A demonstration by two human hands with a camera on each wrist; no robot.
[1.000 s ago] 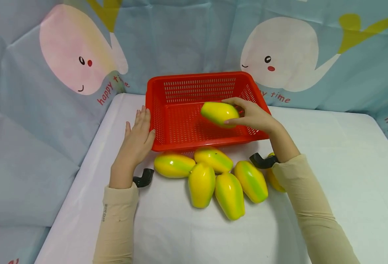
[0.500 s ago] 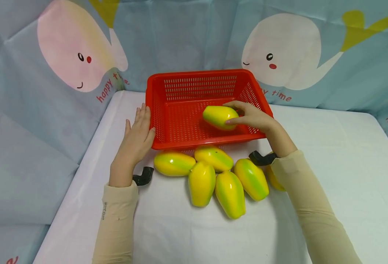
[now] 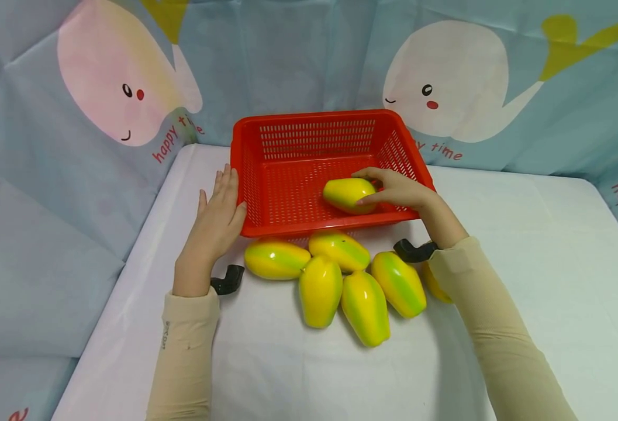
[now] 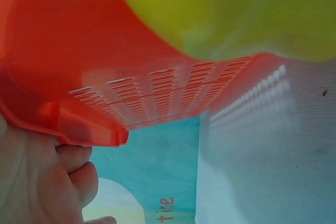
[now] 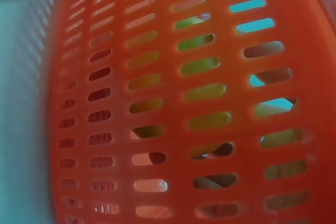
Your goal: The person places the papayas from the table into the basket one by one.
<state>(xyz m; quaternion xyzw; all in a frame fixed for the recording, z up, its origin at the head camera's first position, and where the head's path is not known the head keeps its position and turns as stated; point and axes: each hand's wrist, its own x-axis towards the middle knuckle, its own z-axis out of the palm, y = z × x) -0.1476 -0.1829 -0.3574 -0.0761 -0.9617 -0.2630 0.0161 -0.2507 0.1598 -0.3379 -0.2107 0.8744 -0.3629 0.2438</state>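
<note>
A yellow-green papaya is inside the red plastic basket, low over its floor toward the right. Curled around its right end, my right hand grips it from above; whether it touches the floor I cannot tell. My left hand rests with straight fingers against the basket's left rim. In the left wrist view, that hand touches the rim's underside. Through the slots of the basket wall, the right wrist view shows the papaya only in pieces.
Several papayas lie in front of the basket, including one against its front wall and one at the front. Another papaya is partly behind the right sleeve. Black wrist mounts show at both wrists. A printed cloth hangs behind.
My right hand has lowered the papaya deeper into the basket. The left hand keeps its place at the left rim, and the view has shifted slightly.
</note>
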